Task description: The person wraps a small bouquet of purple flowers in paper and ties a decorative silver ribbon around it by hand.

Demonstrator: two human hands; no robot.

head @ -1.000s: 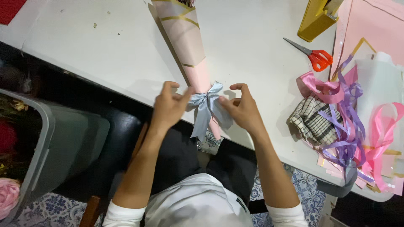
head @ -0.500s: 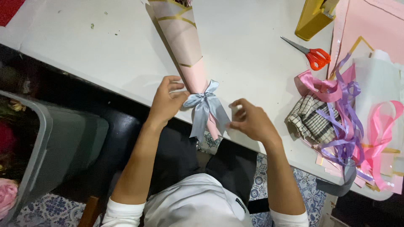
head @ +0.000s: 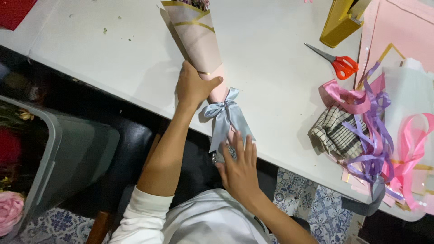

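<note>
A cone-shaped bouquet wrapped in pale pink paper with gold lines [head: 197, 36] lies on the white table [head: 271, 81], its narrow end toward me. A grey-blue ribbon bow [head: 224, 114] is tied around the stem end. My left hand [head: 192, 86] grips the wrapped cone just above the bow. My right hand [head: 239, 169] is flat, fingers apart, resting against the bottom of the stems and the ribbon tails at the table edge.
Orange-handled scissors [head: 339, 63] lie at the right, near a gold box [head: 341, 20] and pink paper sheets [head: 402, 31]. A checked cloth [head: 332, 131] and a heap of pink and purple ribbons [head: 379, 140] sit at the right edge. A grey bin [head: 68, 153] with flowers stands at the left.
Both hands have left the bow. My left hand moved up and took hold of the wrapped cone; my right hand dropped down to the stem end with its fingers spread.
</note>
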